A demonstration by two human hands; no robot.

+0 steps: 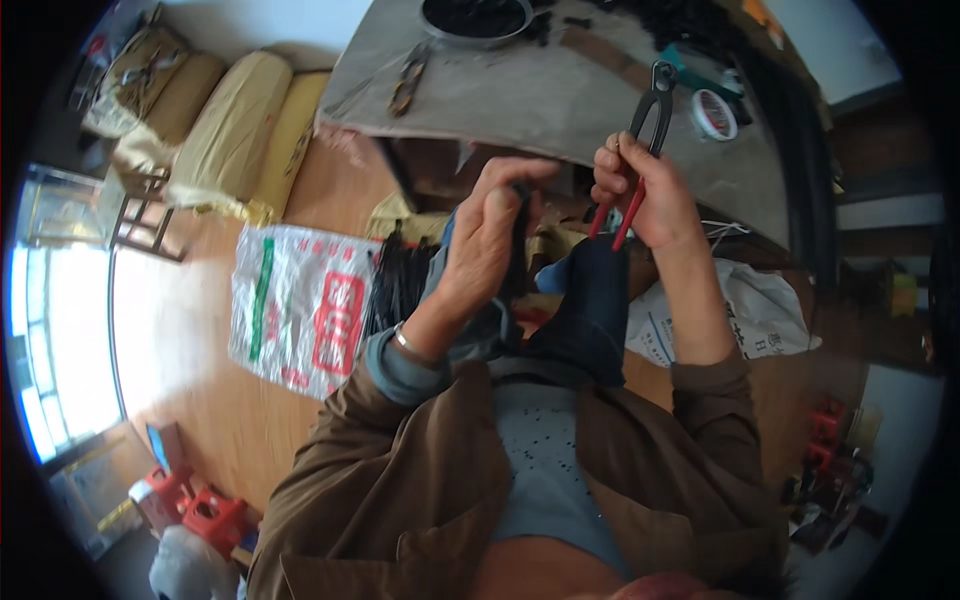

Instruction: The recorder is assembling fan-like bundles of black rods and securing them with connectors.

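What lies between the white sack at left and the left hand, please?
In the head view, black strips and some grey-blue cloth lie between the white sack and left hand.

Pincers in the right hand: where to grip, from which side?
Probably the red handles, from the wearer's side: they splay toward the body, while the pincers' dark head points away over the table. The right hand already wraps the handles' upper part.

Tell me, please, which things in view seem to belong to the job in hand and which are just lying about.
Likely part of it:
- pincers, held in the right hand
- dark strip, apparently in the left hand
- perhaps the bunch of black strips

Seemingly just lying about:
- white round tub
- red stool
- tan bundles
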